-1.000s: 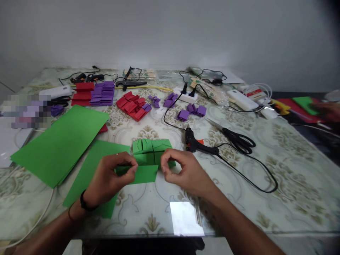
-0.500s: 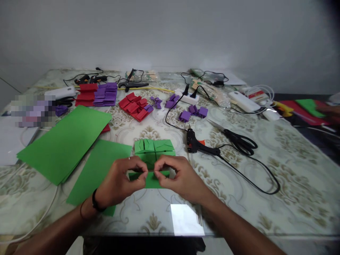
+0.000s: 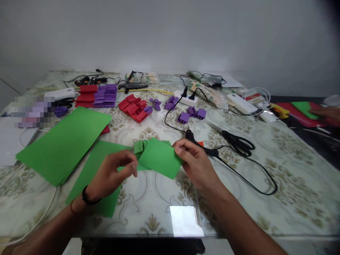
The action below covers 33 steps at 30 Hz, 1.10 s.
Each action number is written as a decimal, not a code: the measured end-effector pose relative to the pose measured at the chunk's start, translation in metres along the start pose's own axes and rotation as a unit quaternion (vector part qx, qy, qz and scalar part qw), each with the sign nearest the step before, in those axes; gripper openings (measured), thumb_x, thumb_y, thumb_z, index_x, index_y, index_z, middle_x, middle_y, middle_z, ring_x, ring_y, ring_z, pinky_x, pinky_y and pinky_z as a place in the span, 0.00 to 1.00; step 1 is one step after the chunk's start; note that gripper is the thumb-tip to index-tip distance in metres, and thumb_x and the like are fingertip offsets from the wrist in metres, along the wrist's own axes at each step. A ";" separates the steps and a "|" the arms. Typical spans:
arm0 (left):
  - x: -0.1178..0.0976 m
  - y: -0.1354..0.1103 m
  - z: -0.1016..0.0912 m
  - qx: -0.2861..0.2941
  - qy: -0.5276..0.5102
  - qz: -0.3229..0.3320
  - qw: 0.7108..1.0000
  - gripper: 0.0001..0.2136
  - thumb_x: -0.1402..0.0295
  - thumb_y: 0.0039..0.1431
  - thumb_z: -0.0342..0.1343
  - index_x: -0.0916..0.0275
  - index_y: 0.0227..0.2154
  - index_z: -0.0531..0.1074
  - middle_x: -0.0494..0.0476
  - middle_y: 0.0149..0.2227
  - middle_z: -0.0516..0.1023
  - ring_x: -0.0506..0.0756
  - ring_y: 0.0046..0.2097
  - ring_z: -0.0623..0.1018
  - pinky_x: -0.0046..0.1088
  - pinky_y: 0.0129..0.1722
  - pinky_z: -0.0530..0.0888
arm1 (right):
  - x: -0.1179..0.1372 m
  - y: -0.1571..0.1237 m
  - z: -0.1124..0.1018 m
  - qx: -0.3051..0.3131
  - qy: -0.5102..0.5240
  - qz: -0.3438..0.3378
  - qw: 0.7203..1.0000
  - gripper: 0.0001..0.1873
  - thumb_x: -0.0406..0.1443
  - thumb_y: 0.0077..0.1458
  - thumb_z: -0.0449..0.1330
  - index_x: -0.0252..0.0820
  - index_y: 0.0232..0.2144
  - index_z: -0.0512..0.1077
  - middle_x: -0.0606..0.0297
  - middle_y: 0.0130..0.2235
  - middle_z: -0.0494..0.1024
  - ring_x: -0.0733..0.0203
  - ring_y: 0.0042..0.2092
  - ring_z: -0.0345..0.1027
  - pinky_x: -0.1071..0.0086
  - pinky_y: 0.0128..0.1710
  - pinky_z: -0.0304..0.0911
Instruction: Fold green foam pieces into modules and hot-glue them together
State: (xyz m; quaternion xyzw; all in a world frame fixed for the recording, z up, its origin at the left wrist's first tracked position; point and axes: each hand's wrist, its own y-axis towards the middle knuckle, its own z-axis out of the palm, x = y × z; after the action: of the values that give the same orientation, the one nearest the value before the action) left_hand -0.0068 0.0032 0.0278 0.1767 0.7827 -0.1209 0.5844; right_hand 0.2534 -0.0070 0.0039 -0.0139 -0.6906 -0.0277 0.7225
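A green paper square (image 3: 161, 158) is pinched at its right corner between the thumb and fingers of my right hand (image 3: 191, 159), tilted above the table. To its left, my left hand (image 3: 114, 173) has loosely bent fingers, and nothing shows in its grasp. Beneath the square and near the left fingertips shows the edge of another green paper (image 3: 145, 167). Folded green paper pieces (image 3: 138, 146) lie just behind, mostly covered by the square. Under my left forearm rests a larger green sheet (image 3: 106, 187).
A stack of green sheets (image 3: 65, 145) lies left. To the right are a black glue gun (image 3: 202, 147) and scissors (image 3: 237, 141). Folded red pieces (image 3: 134, 107), purple pieces (image 3: 183, 117) and a power strip (image 3: 187, 100) sit farther back. Another person's hand (image 3: 329, 113) shows at far right.
The green paper between both hands is now a flat, opened square in my right hand, raised over the folded pieces. My left hand has moved left, away from it.
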 end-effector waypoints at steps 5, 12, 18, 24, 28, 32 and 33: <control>0.006 -0.002 0.014 0.084 -0.021 -0.020 0.996 0.12 0.59 0.64 0.64 0.61 0.29 0.79 0.58 0.32 0.86 0.56 0.33 0.83 0.31 0.36 0.80 | -0.009 -0.003 0.013 0.009 0.029 0.032 0.999 0.13 0.45 0.58 0.66 0.46 0.30 0.69 0.68 0.31 0.68 0.61 0.31 0.58 0.70 0.30 0.57; 0.008 -0.001 0.012 0.026 -0.032 -0.042 0.998 0.15 0.60 0.66 0.62 0.61 0.25 0.77 0.54 0.26 0.83 0.54 0.30 0.81 0.30 0.36 0.77 | -0.011 -0.011 0.016 -0.004 -0.058 -0.051 0.997 0.04 0.39 0.63 0.65 0.46 0.38 0.75 0.65 0.36 0.74 0.58 0.38 0.68 0.67 0.38 0.67; 0.009 -0.004 0.013 -0.003 -0.012 -0.032 0.999 0.15 0.60 0.65 0.64 0.62 0.25 0.76 0.50 0.23 0.81 0.52 0.27 0.77 0.27 0.31 0.72 | -0.003 -0.019 0.019 0.096 -0.184 -0.171 0.963 0.11 0.36 0.66 0.67 0.49 0.50 0.78 0.57 0.54 0.78 0.51 0.58 0.73 0.55 0.60 0.68; 0.012 -0.005 0.012 0.065 -0.066 0.007 0.996 0.08 0.62 0.67 0.64 0.61 0.36 0.80 0.55 0.37 0.86 0.57 0.41 0.83 0.31 0.44 0.78 | -0.002 -0.024 0.024 0.206 -0.113 -0.028 0.972 0.29 0.40 0.59 0.74 0.47 0.59 0.73 0.58 0.54 0.83 0.51 0.55 0.79 0.56 0.59 0.72; 0.007 -0.006 0.010 0.085 -0.071 0.026 0.994 0.08 0.62 0.69 0.63 0.62 0.37 0.80 0.57 0.41 0.85 0.58 0.45 0.81 0.34 0.49 0.78 | 0.000 -0.022 0.022 0.196 -0.077 -0.010 0.977 0.11 0.39 0.64 0.66 0.44 0.48 0.76 0.64 0.41 0.83 0.57 0.43 0.79 0.65 0.46 0.74; 0.006 -0.006 0.010 0.033 -0.054 0.021 0.998 0.10 0.62 0.67 0.61 0.61 0.32 0.78 0.57 0.39 0.80 0.58 0.42 0.79 0.34 0.45 0.78 | -0.002 -0.019 0.017 0.120 -0.153 -0.001 0.981 0.13 0.42 0.66 0.62 0.44 0.29 0.70 0.71 0.26 0.67 0.64 0.27 0.62 0.71 0.26 0.58; 0.007 -0.005 0.010 0.011 -0.056 0.005 0.998 0.10 0.61 0.66 0.61 0.60 0.32 0.77 0.56 0.37 0.79 0.58 0.39 0.78 0.33 0.42 0.78 | -0.003 -0.019 0.017 0.104 -0.160 0.002 0.982 0.14 0.43 0.66 0.62 0.44 0.29 0.69 0.71 0.25 0.66 0.64 0.27 0.60 0.71 0.25 0.56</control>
State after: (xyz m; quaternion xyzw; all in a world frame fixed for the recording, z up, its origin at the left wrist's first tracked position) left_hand -0.0022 -0.0048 0.0186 0.1799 0.7462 -0.1358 0.6264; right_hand 0.2356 -0.0249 0.0013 0.0562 -0.7965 0.0484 0.6001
